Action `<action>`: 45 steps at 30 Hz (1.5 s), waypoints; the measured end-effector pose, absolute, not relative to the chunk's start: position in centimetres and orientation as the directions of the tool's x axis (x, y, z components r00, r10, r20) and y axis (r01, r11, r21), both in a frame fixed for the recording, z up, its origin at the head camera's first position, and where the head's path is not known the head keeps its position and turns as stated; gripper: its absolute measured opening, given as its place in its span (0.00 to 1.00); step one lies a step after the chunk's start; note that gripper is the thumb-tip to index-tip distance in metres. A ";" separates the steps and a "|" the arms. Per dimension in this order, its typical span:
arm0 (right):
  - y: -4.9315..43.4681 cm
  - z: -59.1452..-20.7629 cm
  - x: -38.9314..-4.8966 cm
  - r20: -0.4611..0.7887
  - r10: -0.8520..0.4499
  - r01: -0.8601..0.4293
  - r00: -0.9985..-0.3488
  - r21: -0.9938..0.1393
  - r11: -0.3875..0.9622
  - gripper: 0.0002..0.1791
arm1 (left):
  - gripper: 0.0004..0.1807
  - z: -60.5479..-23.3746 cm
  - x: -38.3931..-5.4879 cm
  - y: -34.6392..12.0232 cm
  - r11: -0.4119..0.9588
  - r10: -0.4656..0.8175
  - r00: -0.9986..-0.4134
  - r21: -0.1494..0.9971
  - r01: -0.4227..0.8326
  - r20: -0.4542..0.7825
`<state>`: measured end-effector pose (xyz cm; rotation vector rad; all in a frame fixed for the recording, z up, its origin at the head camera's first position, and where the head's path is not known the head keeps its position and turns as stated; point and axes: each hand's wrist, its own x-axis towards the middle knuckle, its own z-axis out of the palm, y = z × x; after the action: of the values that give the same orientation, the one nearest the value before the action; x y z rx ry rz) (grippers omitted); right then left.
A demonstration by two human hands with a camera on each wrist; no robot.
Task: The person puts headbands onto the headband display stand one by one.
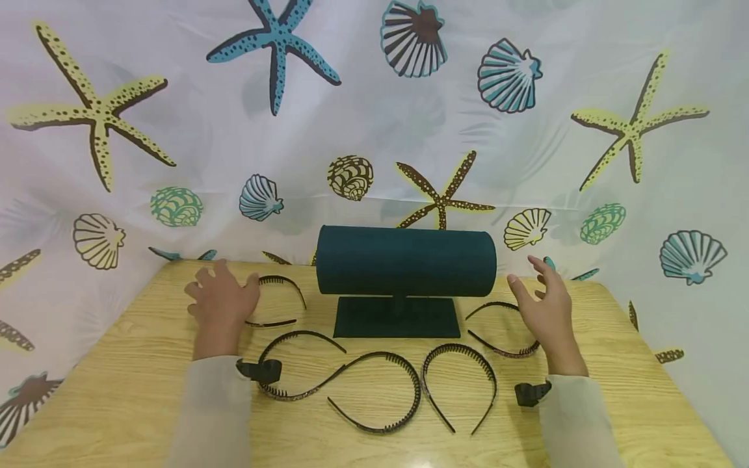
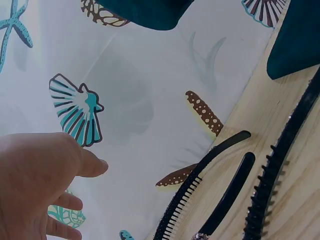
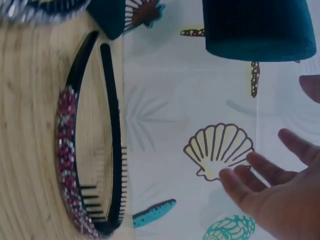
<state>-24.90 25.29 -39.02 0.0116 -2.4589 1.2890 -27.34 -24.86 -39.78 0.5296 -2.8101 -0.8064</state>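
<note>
My left hand [image 1: 222,299] is held above the table's left side, fingers spread, near a black toothed headband [image 1: 279,279]. On the right, my right hand [image 1: 547,312] hovers with loosely bent fingers and nothing in it, beside another headband [image 1: 503,353]. In the right wrist view that headband [image 3: 67,135] shows pink and silver sparkles along its band. Three more headbands lie between my arms: one at left [image 1: 301,333], one in the middle [image 1: 418,396], one right of centre [image 1: 459,348]. Behind them stands a dark teal cylinder-shaped stand [image 1: 404,260] on a flat base [image 1: 398,318].
The light wooden table [image 1: 129,403] reaches back to a white cloth [image 1: 328,130] printed with starfish and shells, which also hangs at both sides. A small black wrist camera is strapped at each cuff, the left one [image 1: 266,372] and the right one [image 1: 529,394].
</note>
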 end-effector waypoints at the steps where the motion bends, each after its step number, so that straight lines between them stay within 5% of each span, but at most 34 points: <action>1: 25.1 -39.0 -24.9 0.317 0.162 -0.183 -0.934 -0.817 0.546 0.37 | 0.44 -39.8 -27.3 -25.0 0.786 -0.385 -0.921 0.543 -0.296 0.055; 15: 22.7 -38.4 -24.9 0.384 0.018 -0.376 -0.923 -0.912 0.163 0.28 | 0.42 -40.8 -26.3 -27.2 0.775 -0.328 -0.944 0.560 -0.293 -0.041; 23: 21.9 -38.5 -24.8 0.380 0.002 -0.374 -0.925 -0.913 0.164 0.28 | 0.14 -41.7 -26.1 -27.7 0.781 -0.275 -0.961 0.576 -0.243 -0.031; 45: 21.6 -39.1 -25.1 0.383 0.017 -0.373 -0.924 -0.907 0.195 0.27 | 0.19 -43.2 -26.7 -27.7 0.781 -0.272 -0.961 0.574 -0.245 -0.040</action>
<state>-25.06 21.55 -39.05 0.3367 -2.1676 1.7846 -26.67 -27.69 -43.20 0.4246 -2.9226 -0.9320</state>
